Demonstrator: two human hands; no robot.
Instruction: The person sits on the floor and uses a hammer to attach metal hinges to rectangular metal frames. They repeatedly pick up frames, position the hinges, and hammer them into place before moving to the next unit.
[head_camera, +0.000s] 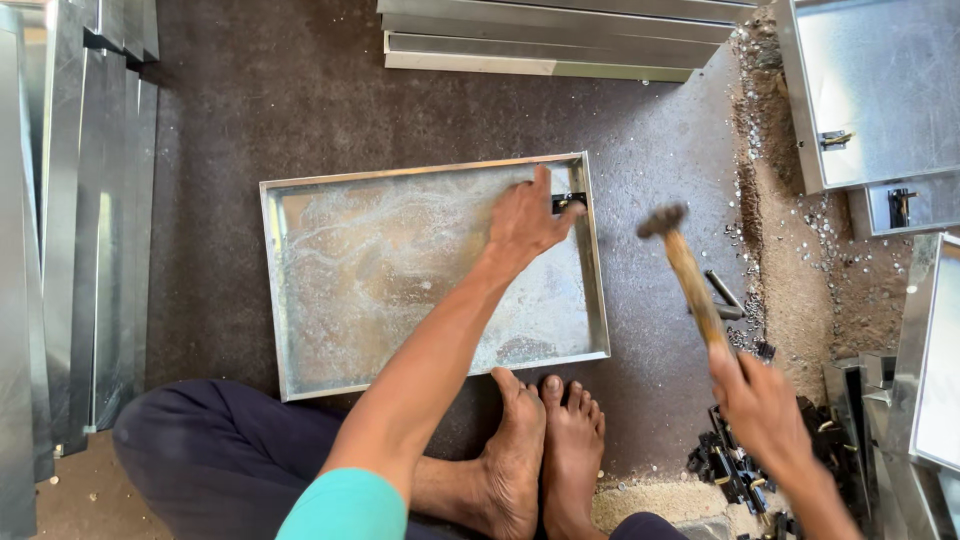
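Floor (300, 110): dark and gritty, it carries everything; the person sits on it with bare feet (545, 450) just below the near rim of the tray.
Stacks: folded metal sheets (80, 230) stand along the left edge, flat metal strips (550, 35) lie at the top, and finished trays (880, 90) with dark latches already on them lie at the upper right.
Tray (400, 290): a shallow rectangular tray of galvanised metal lies flat in the middle of the floor, open side up, its inside scuffed and bare.
Left hand (525, 220): it reaches across the tray to the far right corner, palm down, fingers spread and pressing beside a small dark latch; it steadies rather than grips.
Right hand (765, 410): fingers are closed around the lower end of a wooden handle, holding the hammer (685, 270) raised, its head in the air just right of the tray's rim and blurred.
Latch (568, 203): it sits against the inside of the right wall, at the fingertips.
Loose parts: a pile of dark latches (725, 465) lies by the right hand, and small rivets (750, 130) are scattered along the right.
Progress: the latch looks placed but, judging by the raised hammer, not yet fully fixed; no other fitting shows on this tray.
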